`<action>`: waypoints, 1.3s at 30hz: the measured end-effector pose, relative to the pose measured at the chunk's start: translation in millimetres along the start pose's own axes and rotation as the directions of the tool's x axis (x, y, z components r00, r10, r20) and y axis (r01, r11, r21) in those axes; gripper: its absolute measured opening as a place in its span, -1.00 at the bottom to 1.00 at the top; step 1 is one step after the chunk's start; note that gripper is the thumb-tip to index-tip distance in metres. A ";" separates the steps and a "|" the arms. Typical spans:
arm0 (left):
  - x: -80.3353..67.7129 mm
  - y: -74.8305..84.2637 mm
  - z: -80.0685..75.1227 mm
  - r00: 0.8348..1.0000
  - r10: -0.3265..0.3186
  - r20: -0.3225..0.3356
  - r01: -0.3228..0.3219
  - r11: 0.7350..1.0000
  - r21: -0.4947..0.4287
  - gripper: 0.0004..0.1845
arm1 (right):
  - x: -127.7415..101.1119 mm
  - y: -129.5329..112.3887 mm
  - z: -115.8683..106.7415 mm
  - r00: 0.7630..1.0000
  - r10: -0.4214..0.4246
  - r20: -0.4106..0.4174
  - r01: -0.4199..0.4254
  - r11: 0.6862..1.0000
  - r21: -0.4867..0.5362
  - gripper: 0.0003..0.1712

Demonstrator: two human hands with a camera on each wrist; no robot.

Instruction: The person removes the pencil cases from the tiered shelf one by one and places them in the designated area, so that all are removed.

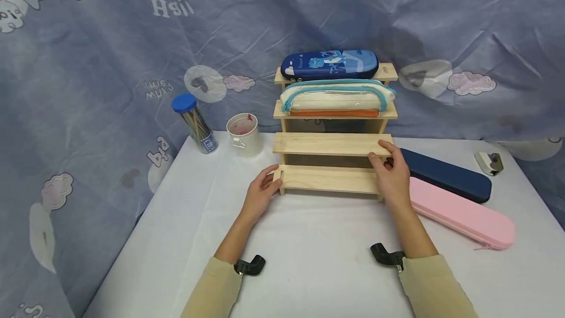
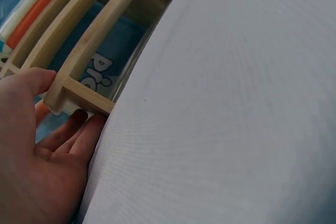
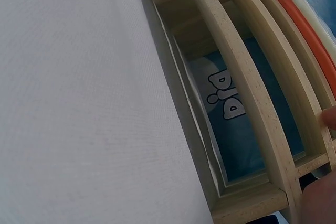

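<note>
- The wooden rack (image 1: pixel 332 145) stands on the white table (image 1: pixel 318 254) in front of you, against the cloth (image 1: pixel 110 77), its four steps climbing away from you.
- Your left hand (image 1: pixel 259 194) grips the left end of the lowest step (image 1: pixel 328 179), thumb on one side and fingers on the other (the left wrist view shows this best).
- Your right hand (image 1: pixel 394 176) holds the right end of the second step, thumb and forefinger on the wood; its other fingers are mostly hidden.
- On the third step you have a cream pouch (image 1: pixel 337 99) with light blue trim and an orange strip at its lower edge.
- On the top step lies a blue pencil case (image 1: pixel 331 64) with a cartoon print.
- Just right of the rack, partly behind your right hand, a navy case (image 1: pixel 446 174) lies slanted, with a pink case (image 1: pixel 461 213) beside it, nearer to you.
- Farther right, near the table's back edge, sits a small white gadget (image 1: pixel 489 163).
- Left of the rack stand a white cup (image 1: pixel 245 141) and a tilted-looking jar (image 1: pixel 196 124) of thin sticks with a blue lid.
</note>
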State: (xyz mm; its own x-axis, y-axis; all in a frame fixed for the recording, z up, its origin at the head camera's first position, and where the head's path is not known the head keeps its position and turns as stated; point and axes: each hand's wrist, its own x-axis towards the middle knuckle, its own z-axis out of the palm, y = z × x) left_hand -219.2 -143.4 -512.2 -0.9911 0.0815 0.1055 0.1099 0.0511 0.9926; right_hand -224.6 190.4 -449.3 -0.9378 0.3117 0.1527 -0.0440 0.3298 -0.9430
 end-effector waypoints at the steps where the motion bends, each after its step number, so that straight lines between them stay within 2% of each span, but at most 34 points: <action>1: 0.2 0.4 0.3 1.000 -0.001 0.001 0.001 1.000 -0.002 -0.52 | -0.1 0.5 -0.2 1.000 0.000 -0.001 0.000 1.000 0.001 -0.41; 11: -0.1 8.5 -0.4 0.999 -0.031 0.018 0.031 0.999 -0.018 -0.50 | 0.1 3.9 0.1 1.000 -0.008 -0.006 0.008 1.000 -0.004 -0.40; 16: -5.3 27.3 0.0 0.999 -0.032 0.041 0.033 0.999 -0.023 -0.49 | 0.0 2.2 0.7 1.000 -0.020 -0.010 0.019 1.000 -0.005 -0.40; 21: -9.4 40.2 1.0 1.000 -0.010 0.028 0.010 1.000 -0.010 -0.49 | 0.0 2.3 1.4 1.000 -0.026 -0.012 0.026 1.000 -0.014 -0.40; 28: 3.2 23.3 -2.1 0.998 0.040 -0.041 -0.038 0.998 0.055 -0.44 | 0.5 4.5 1.0 0.999 -0.034 -0.021 0.033 0.999 -0.023 -0.41; 34: 8.7 37.9 -3.3 0.990 0.097 -0.105 -0.081 0.985 0.151 -0.43 | 1.4 5.1 0.2 0.999 -0.041 -0.024 0.041 0.999 -0.014 -0.41; 39: 12.9 52.2 -9.0 0.982 0.136 -0.134 -0.108 0.974 0.197 -0.42 | 1.5 6.1 0.9 0.998 -0.051 -0.022 0.050 0.998 -0.024 -0.39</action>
State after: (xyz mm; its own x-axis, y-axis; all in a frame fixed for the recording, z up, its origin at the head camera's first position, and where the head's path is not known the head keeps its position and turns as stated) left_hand -227.0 -148.7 -458.5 -0.9681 -0.0461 0.2461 0.2287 0.2375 0.9441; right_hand -226.6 192.1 -455.1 -0.9267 0.3137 0.2068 -0.0829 0.3660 -0.9269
